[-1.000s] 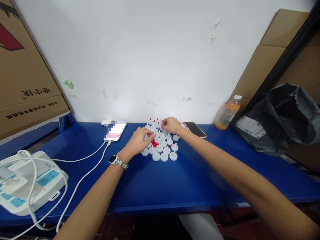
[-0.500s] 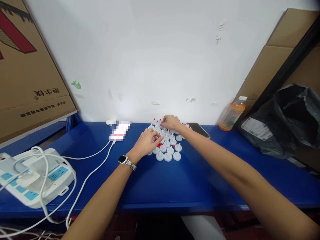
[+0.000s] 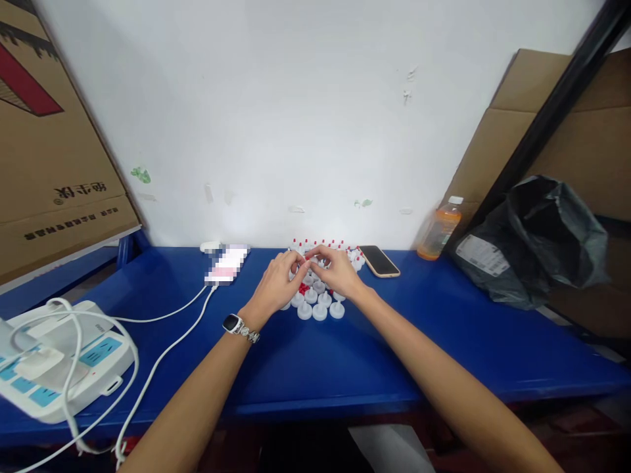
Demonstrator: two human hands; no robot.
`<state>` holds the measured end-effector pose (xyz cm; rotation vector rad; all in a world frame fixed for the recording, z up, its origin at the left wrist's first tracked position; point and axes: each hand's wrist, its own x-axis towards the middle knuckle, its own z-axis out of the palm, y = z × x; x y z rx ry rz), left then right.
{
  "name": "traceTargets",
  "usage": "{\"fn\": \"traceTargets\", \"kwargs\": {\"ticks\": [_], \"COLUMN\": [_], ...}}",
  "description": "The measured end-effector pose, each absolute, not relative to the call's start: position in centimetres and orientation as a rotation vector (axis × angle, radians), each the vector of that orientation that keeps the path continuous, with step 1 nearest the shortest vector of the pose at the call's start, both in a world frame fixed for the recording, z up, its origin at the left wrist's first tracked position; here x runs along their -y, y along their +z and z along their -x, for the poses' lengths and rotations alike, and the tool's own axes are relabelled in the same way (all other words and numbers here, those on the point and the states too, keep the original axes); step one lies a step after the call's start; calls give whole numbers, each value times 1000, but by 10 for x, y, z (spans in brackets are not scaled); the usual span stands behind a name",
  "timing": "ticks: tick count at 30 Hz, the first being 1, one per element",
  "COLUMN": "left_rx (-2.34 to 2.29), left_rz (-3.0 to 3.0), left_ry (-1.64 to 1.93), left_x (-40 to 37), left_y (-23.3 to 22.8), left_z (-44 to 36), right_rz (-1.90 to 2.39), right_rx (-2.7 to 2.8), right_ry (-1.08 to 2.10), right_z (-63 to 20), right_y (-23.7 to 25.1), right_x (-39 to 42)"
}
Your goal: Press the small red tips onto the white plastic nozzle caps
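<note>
My left hand (image 3: 282,279) and my right hand (image 3: 340,270) meet with curled fingers above a cluster of white nozzle caps (image 3: 319,311). A small red tip (image 3: 308,258) shows between the pinched fingers of my right hand. The left thumb and index finger are closed right beside it; what they hold is hidden. Loose red tips (image 3: 303,288) lie in a little heap among the white caps, close to my left hand. At the back, upright nozzle caps with red tips (image 3: 294,241) stand in rows, partly covered by my hands.
A phone (image 3: 378,261) lies right of the caps; another device (image 3: 227,265), blurred, is on the left with white cables. A power strip (image 3: 64,361) sits at the left of the blue table (image 3: 335,368). An orange-drink bottle (image 3: 440,228) and a black plastic bag (image 3: 532,243) stand at right.
My right hand has come back from the far rows to meet my left hand at the fingertips. The view has shifted slightly, and more of the phone on the right shows.
</note>
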<state>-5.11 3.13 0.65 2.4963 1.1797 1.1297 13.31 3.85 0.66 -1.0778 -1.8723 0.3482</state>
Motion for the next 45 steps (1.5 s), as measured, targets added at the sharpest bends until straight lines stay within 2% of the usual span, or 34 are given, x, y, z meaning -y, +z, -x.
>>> {"fn": "traceTargets", "kwargs": {"ticks": [6, 10, 17, 22, 26, 29, 33, 37, 45], "left_rx": [-1394, -1319, -1161, -1066, -1029, -1052, -1164, -1202, -1195], "left_rz": [-2729, -2777, -2004, -1667, -1540, -1641, -2347, -2512, -2488], "left_ry": [989, 1004, 1354, 1329, 1369, 1353, 1014, 819, 866], "left_x": [-24, -29, -32, -36, -44, -51, -50, -47, -45], "left_y": [4, 2, 6, 5, 7, 7, 1, -4, -2], "left_z": [46, 46, 30, 24, 42, 60, 69, 68, 67], "right_rz": [939, 895, 855, 910, 1049, 1168, 1264, 1365, 1739], "right_rx": [1837, 1828, 1889, 1931, 1757, 1610, 1557, 1584, 1945], "right_ry": [346, 309, -112, -182, -159, 7, 197, 72, 27], "right_z": [-123, -120, -110, -105, -125, -144, -151, -150, -141], "right_y": [-3, -4, 5, 5, 7, 4, -7, -9, 7], "right_x": [-18, -14, -18, -21, -26, -31, -41, -61, -126]}}
